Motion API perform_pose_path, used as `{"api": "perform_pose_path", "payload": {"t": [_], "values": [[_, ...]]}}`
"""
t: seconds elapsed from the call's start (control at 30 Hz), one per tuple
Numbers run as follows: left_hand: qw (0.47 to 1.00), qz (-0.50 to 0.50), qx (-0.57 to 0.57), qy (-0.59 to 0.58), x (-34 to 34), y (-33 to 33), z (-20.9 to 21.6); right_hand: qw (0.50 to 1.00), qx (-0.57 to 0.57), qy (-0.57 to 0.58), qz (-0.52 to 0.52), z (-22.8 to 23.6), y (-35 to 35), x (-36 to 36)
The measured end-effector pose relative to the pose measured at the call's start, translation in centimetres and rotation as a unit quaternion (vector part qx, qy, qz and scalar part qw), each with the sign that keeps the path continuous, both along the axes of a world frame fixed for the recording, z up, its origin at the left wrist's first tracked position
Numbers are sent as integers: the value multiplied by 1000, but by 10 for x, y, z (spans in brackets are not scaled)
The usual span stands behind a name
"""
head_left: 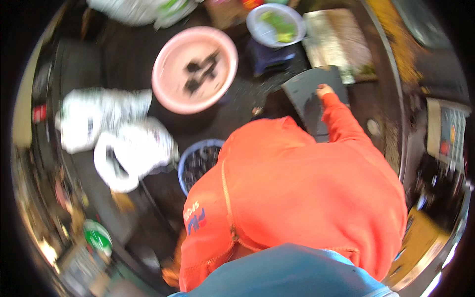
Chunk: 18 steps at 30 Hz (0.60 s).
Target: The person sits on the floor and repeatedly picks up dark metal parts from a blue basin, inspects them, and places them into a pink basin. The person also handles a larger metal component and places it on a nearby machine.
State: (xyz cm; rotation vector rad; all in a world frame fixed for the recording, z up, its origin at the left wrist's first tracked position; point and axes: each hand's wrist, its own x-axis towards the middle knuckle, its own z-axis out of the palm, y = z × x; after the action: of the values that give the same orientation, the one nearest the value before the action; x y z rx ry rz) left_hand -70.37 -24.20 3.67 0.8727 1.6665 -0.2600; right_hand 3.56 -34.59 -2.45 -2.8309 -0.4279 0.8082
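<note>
My right hand (324, 90) reaches forward at the end of an orange sleeve. Its fingers are curled closed over a dark grey, fan-shaped panel (304, 91); whether they grip the panel or something small is too blurred to tell. My left hand does not show clearly; the front of my orange jacket covers much of the middle. Just beyond the jacket is a small pale spot (257, 111) that I cannot make out. Ahead on the left, a pink basin (161, 74) holds liquid and several dark pieces. A blue-rimmed tub (182, 171) with dark, shiny contents is partly hidden by my jacket.
White plastic bags (101, 116) lie at the left, and another bag (141, 11) lies at the far side. A pale bowl with green leaves (279, 27) stands ahead, beside a worn board (341, 42). A large-keyed device (449, 131) sits at the right edge.
</note>
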Motion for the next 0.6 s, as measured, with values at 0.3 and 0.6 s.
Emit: {"api": "perform_pose_path", "payload": {"t": [0.3, 0.6], "values": [[950, -257, 118, -134, 274, 238, -50, 834, 313, -96, -444, 109, -130, 30], [746, -519, 111, -402, 583, 237, -17, 645, 561, -448, -260, 382, -165, 204]]}}
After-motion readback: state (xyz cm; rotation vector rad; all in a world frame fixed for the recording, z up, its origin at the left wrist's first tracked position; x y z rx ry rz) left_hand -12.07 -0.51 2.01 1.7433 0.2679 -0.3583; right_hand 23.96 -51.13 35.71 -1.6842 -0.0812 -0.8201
